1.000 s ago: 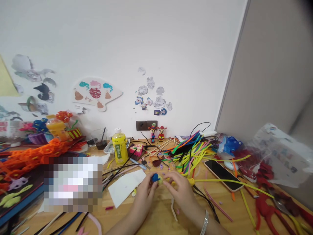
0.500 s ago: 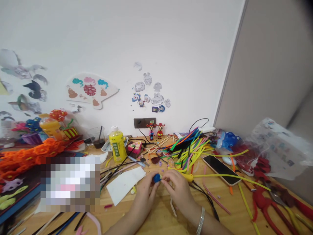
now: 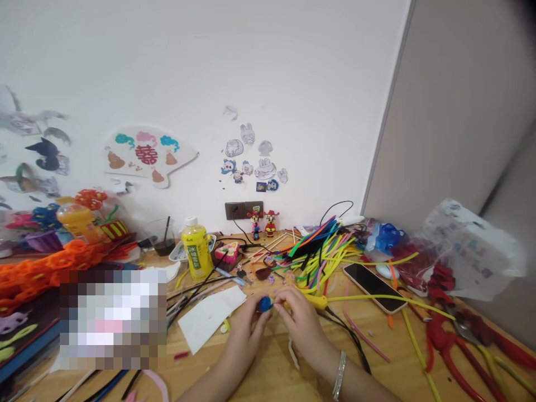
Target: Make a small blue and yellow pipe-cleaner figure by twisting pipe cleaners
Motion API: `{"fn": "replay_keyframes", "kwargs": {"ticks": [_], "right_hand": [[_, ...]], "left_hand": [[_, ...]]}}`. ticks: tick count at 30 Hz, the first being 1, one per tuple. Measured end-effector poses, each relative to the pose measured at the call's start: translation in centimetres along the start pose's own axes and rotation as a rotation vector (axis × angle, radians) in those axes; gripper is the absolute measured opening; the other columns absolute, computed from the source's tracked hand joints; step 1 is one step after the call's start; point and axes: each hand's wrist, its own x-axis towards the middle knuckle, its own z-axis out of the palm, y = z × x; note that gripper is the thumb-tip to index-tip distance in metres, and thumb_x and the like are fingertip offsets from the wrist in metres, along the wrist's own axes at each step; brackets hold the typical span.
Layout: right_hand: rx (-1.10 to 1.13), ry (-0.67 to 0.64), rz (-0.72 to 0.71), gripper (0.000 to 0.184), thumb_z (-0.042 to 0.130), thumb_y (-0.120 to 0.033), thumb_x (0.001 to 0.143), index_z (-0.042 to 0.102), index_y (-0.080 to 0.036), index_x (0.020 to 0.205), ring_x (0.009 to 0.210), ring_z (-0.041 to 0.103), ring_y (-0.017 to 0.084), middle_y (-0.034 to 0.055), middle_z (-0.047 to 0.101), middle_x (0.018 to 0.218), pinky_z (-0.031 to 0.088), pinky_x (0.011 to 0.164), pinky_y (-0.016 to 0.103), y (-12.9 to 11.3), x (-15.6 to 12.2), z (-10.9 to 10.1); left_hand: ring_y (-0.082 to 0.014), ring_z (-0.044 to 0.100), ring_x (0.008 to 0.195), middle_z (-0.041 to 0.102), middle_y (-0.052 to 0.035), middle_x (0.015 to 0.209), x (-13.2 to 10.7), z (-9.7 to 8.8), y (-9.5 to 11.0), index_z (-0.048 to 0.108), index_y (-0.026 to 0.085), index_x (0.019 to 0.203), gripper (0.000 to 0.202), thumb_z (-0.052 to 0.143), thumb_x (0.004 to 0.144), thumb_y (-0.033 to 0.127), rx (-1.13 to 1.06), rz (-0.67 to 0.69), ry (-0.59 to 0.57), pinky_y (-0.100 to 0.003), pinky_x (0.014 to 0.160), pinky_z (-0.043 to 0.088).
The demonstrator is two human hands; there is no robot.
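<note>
Above the front middle of the table, my left hand [image 3: 245, 328] is closed with thumb and fingers around a small round blue piece [image 3: 265, 304], which looks like coiled pipe cleaner. My right hand [image 3: 302, 318] pinches at the right edge of this blue piece, thumb against forefinger; the fingertips hide what lies between them. A pale strip [image 3: 293, 353] hangs or lies below my right hand. Close behind that hand is a yellow tool [image 3: 317, 301] with a black cable. White paper [image 3: 211, 315] lies left of my left hand.
Many coloured pipe cleaners [image 3: 322, 251] are heaped behind my hands. To the right are a phone [image 3: 374, 287] and red-handled pliers [image 3: 446, 340]. A yellow drink bottle [image 3: 197, 251] stands at the back, left of two small figurines [image 3: 271, 224]. Orange flower work [image 3: 54, 265] fills the left.
The whole view has shifted slightly, so things appear a little further left. Both hands keep nearly the same pose around the blue piece, with only slight finger movement.
</note>
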Motion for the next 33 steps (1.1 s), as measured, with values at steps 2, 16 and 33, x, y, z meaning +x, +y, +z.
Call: {"fn": "replay_keyframes", "kwargs": {"ticks": [2, 16, 33], "right_hand": [[0.049, 0.008, 0.029, 0.012, 0.046, -0.01, 0.078, 0.054, -0.02, 0.076, 0.077, 0.053, 0.016, 0.002, 0.058, 0.08, 0.041, 0.071, 0.027, -0.1, 0.0, 0.1], [0.292, 0.06, 0.24, 0.007, 0.053, -0.012, 0.071, 0.055, -0.019, 0.071, 0.073, 0.057, 0.018, 0.0027, 0.061, 0.078, 0.045, 0.07, 0.028, 0.8, 0.1, 1.1], [0.415, 0.072, 0.323, 0.006, 0.058, -0.017, 0.068, 0.054, -0.017, 0.063, 0.071, 0.059, 0.019, 0.0034, 0.061, 0.075, 0.047, 0.068, 0.03, 0.8, 0.2, 1.2]], "left_hand": [[-0.0182, 0.061, 0.082, 0.064, -0.0049, 0.091, 0.0, 0.0, 0.0, 0.052, 0.021, 0.098, 0.02, 0.047, 0.078, 0.019, -0.031, -0.003, -0.006, -0.031, 0.073, 0.05], [-0.0205, 0.06, 0.089, 0.062, -0.0082, 0.099, -0.2, 0.2, -0.7, 0.051, 0.019, 0.102, 0.023, 0.042, 0.082, 0.028, -0.089, -0.07, -0.02, -0.035, 0.079, 0.049], [-0.0228, 0.06, 0.091, 0.063, -0.0111, 0.103, -0.2, 0.2, -0.5, 0.051, 0.018, 0.104, 0.026, 0.04, 0.081, 0.024, 0.053, -0.044, -0.036, -0.038, 0.08, 0.047]]}}
